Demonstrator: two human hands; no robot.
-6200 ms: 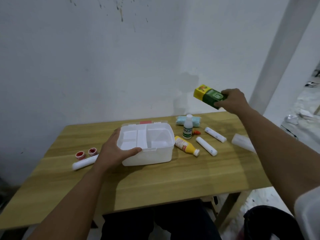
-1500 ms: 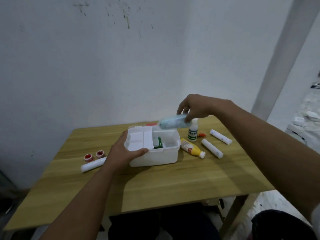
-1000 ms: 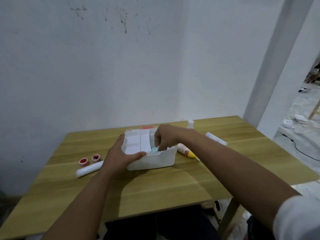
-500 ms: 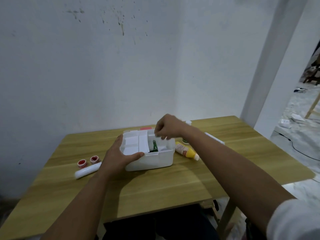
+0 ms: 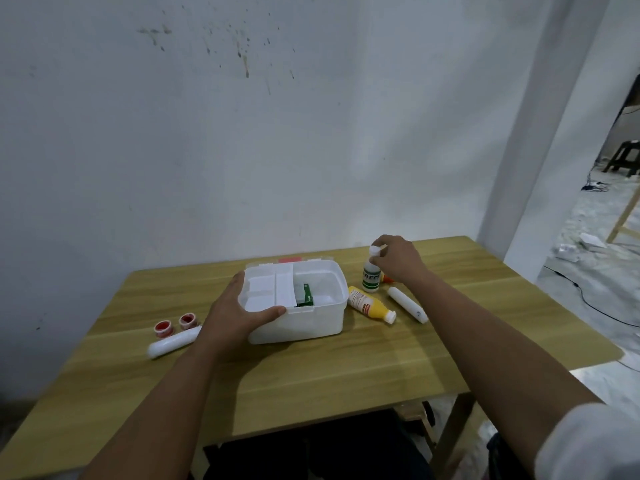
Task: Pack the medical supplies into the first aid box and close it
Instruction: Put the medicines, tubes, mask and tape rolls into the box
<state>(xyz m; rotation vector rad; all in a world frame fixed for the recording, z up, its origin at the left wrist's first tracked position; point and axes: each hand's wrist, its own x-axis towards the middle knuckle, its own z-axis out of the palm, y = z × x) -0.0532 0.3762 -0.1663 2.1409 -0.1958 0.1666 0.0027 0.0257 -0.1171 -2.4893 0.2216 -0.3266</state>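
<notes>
The white first aid box (image 5: 311, 322) stands open in the middle of the wooden table (image 5: 311, 375), with a green carton (image 5: 307, 294) inside beside a white tray insert. My left hand (image 5: 235, 315) grips the box's front left corner. My right hand (image 5: 398, 261) closes its fingertips around the cap of an upright white bottle (image 5: 371, 277) with a green label, right of the box. A yellow bottle (image 5: 370, 304) and a white roll (image 5: 408, 304) lie next to it. Left of the box lie another white roll (image 5: 173, 342) and two small red-topped jars (image 5: 175, 325).
A small orange item (image 5: 388, 279) peeks out behind the white bottle. The table stands against a white wall; a white pillar (image 5: 540, 133) rises at the right. Beyond it the floor holds cables, debris and a stool.
My right hand left the box, where it had put a pale blue packet, and moved right onto the white bottle's cap. The left hand stayed on the box.
</notes>
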